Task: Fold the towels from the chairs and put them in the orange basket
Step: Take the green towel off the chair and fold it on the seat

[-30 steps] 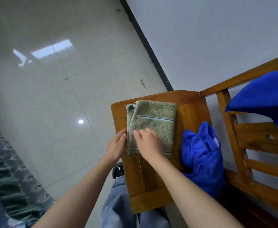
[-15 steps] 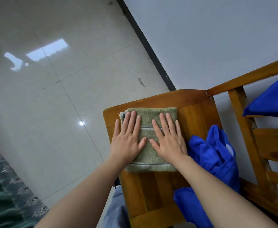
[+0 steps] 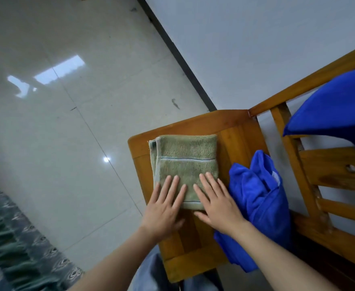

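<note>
A green towel (image 3: pixel 186 162), folded into a rough square with a pale stripe, lies flat on the wooden chair seat (image 3: pixel 233 131). My left hand (image 3: pixel 165 208) lies flat with straight fingers on the towel's near left edge. My right hand (image 3: pixel 216 200) lies flat beside it, fingertips on the near right part of the towel. A crumpled blue towel (image 3: pixel 258 198) sits on the seat just right of my right hand. Another blue towel (image 3: pixel 332 106) hangs over the chair back at the upper right. No orange basket is in view.
The wooden chair back (image 3: pixel 336 175) with slats runs along the right. A pale tiled floor (image 3: pixel 57 122) fills the left, a white wall (image 3: pixel 256 49) the top right. A green patterned fabric (image 3: pixel 10 244) lies at the lower left. My jeans-clad legs (image 3: pixel 151 276) are below the seat.
My hands first pinched the towel's near edge, then pressed flat over its middle. Now both have slid toward me to its near edge, smoothing it.
</note>
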Action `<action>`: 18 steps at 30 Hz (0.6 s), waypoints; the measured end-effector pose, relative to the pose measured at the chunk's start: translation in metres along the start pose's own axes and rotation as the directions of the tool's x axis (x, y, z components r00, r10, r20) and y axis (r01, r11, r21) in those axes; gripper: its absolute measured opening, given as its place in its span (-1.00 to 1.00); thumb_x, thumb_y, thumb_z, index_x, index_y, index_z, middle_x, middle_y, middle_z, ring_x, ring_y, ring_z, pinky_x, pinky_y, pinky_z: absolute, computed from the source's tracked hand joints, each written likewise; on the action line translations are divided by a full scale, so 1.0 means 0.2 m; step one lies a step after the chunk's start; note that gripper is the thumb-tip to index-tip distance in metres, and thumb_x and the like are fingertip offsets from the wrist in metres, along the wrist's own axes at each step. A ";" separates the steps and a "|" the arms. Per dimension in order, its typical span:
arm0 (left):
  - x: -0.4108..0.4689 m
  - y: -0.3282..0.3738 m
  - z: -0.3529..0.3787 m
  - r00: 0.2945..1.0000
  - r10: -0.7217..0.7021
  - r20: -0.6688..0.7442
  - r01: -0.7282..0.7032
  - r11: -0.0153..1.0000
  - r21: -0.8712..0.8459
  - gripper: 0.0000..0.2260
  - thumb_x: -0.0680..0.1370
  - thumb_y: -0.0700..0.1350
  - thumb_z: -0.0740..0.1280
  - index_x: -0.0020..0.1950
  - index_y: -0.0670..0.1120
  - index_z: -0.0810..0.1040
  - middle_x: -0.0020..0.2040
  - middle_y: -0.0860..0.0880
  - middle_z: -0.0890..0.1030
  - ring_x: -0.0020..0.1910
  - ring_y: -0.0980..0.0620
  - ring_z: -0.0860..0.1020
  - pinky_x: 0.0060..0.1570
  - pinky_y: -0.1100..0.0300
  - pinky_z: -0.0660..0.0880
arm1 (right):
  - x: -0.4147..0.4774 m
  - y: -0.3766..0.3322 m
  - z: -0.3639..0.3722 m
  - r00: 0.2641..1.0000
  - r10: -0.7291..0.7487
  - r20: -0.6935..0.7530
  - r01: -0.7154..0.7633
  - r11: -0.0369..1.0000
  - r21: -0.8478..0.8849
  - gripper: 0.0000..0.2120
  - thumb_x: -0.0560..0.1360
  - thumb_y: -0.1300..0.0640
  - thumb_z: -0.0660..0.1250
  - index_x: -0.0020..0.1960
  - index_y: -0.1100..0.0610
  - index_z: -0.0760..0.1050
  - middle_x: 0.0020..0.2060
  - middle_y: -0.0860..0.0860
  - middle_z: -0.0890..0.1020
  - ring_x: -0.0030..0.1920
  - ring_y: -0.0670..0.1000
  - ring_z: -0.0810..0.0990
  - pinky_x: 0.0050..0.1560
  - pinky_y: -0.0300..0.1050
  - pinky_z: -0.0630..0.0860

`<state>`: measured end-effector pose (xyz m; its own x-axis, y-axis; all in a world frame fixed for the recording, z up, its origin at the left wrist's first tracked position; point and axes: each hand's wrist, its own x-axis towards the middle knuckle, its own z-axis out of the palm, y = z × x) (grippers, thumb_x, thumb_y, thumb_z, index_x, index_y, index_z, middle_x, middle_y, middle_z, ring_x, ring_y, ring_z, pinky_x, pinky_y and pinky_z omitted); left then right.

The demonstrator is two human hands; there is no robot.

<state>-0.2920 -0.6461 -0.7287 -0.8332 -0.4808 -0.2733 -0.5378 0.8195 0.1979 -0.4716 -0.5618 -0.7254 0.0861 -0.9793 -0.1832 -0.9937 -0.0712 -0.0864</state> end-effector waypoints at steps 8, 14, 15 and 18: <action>-0.29 0.10 0.14 0.986 -0.111 -0.126 0.109 0.994 -0.021 -0.06 0.21 0.16 0.43 0.47 -0.04 0.05 0.37 -0.15 0.27 0.34 -0.16 0.26 0.30 -0.06 0.14 | -0.16 -0.34 0.08 0.996 0.091 -0.006 -0.091 0.996 0.026 -0.34 0.24 0.04 0.50 0.25 0.18 0.33 0.25 0.26 0.49 0.30 0.26 0.31 0.13 0.23 0.48; -0.51 0.14 0.24 0.979 -0.062 -0.194 0.079 0.994 0.078 -0.30 0.37 0.10 0.23 0.48 0.00 0.10 0.31 -0.20 0.33 0.25 -0.21 0.34 0.12 -0.13 0.33 | -0.32 -0.50 0.14 0.978 0.068 -0.197 -0.063 0.998 0.029 -0.80 0.54 0.25 0.04 0.08 0.12 0.38 0.02 0.18 0.66 0.16 0.24 0.40 -0.07 0.10 0.58; -0.50 0.15 0.23 0.975 -0.056 -0.215 0.078 0.992 0.095 -0.39 0.40 0.02 0.20 0.44 -0.03 0.18 0.28 -0.23 0.37 0.22 -0.25 0.36 0.09 -0.13 0.39 | -0.31 -0.51 0.14 0.972 0.086 -0.218 -0.081 0.996 0.035 -0.78 0.57 0.27 0.00 0.05 0.12 0.39 -0.02 0.17 0.66 0.12 0.24 0.42 -0.10 0.08 0.59; -0.46 0.18 0.16 0.970 -0.068 -0.232 0.086 0.994 0.072 -0.65 0.42 -0.14 0.14 0.20 -0.07 0.38 0.10 -0.27 0.58 0.05 -0.30 0.54 -0.11 -0.05 0.54 | -0.28 -0.50 0.09 0.964 0.069 -0.255 -0.051 0.996 0.075 -0.80 0.52 0.27 0.10 -0.09 0.11 0.49 -0.16 0.14 0.66 -0.03 0.22 0.60 -0.25 -0.03 0.60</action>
<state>-0.2314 -0.5626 -0.7267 -0.8020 -0.5943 -0.0597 -0.5971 0.7952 0.1054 -0.3752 -0.4970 -0.7252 -0.0035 -0.9977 0.0671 -0.9887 -0.0066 -0.1501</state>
